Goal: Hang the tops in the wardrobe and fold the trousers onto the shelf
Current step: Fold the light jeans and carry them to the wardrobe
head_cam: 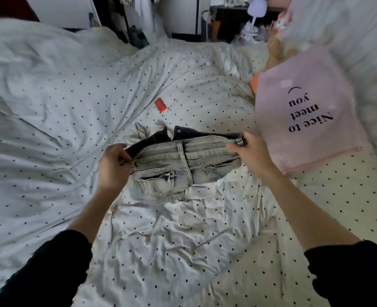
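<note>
On the polka-dot bedsheet (183,251), a pair of jeans mid-fold.
The faded jeans (183,165) lie on the bed, waistband pinched by the left hand (114,165) and right hand (251,154); beside them a pink bag (305,111). Shelving remains undone.

Black sleeves (57,262) pushed up both forearms
</note>
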